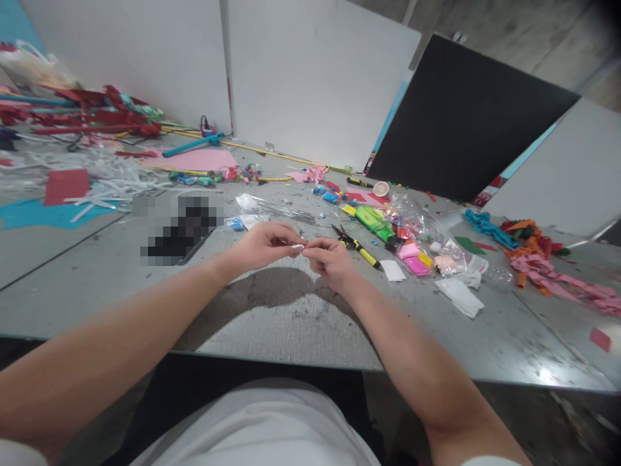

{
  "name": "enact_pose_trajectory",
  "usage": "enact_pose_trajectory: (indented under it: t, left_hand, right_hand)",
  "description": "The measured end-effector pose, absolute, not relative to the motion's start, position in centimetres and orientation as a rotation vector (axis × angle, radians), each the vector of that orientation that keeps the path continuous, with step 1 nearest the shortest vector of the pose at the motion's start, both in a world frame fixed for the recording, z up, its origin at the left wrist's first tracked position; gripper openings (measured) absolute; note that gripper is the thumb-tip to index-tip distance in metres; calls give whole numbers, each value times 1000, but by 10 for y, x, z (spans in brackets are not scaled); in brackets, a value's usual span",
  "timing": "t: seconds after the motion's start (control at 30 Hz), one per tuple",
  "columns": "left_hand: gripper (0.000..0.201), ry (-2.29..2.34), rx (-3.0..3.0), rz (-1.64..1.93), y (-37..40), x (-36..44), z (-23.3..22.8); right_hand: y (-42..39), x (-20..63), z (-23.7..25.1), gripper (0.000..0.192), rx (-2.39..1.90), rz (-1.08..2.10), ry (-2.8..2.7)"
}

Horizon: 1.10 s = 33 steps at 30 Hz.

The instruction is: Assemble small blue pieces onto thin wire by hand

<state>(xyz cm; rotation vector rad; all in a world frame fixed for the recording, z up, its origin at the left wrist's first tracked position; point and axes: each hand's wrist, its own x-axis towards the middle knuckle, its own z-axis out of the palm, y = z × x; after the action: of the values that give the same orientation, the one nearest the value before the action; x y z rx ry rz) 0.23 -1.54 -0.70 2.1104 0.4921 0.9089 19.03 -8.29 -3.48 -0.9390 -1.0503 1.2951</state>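
Over the middle of the table, the fingertips of my left hand [264,246] are pinched around a small white piece [297,247], which looks soft like modelling clay. My right hand [330,264] is closed in a pinch at the other end of that piece, its fingertips almost touching the left ones. The fingers partly cover the piece, so its full shape is hidden. Just beyond my right hand lie pliers [363,252] with yellow and black handles. Thin metal wires [284,208] and a white lump [246,202] lie beyond my left hand.
A pixelated dark object [187,230] lies left of my hands. Bright clay packets [373,222], a white paper square [392,270] and crumpled tissue [460,294] are to the right. Shredded white paper [111,175] covers the far left. Panels [315,77] stand behind the table.
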Motion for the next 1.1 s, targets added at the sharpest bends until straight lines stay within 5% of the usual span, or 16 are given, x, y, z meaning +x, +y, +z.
enact_pose_trajectory:
  t: [1.1]
  left_hand:
    - [26, 575, 1932, 833, -12, 4, -14]
  right_hand:
    - [-79, 197, -34, 31, -812, 1366, -1003]
